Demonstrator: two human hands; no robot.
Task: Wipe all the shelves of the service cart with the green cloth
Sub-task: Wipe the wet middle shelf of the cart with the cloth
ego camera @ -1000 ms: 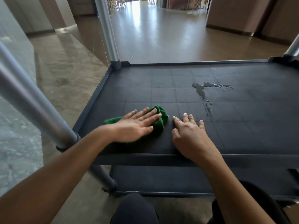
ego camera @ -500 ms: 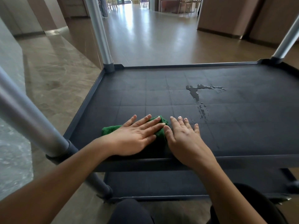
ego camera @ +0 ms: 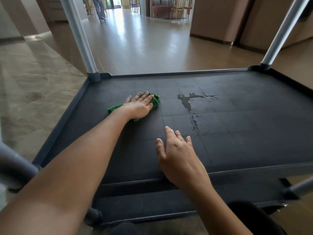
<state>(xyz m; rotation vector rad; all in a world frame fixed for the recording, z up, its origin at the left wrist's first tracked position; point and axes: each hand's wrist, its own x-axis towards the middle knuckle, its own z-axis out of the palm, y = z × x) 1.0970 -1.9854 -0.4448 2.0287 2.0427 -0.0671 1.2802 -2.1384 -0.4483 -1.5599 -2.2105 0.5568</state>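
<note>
The left hand point(ego camera: 138, 106) presses flat, fingers straight, on the green cloth point(ego camera: 156, 100) in the left half of the shelf point(ego camera: 245, 133). The right hand point(ego camera: 179, 155) is open and empty near the front edge. The puddle point(ego camera: 186, 101) lies apart to the cloth's right, and the bunched cloth would likely smear it rather than soak it up. The shelf is matte dark plastic, grid-grooved, with a raised rim. The cloth is soft and crumpled.

No lettering, label, brand mark, number or sign can be read anywhere, neither on the service cart's dark shelf point(ego camera: 237, 133), nor on its grey posts point(ego camera: 81, 36), nor on the green cloth point(ego camera: 155, 101).
</note>
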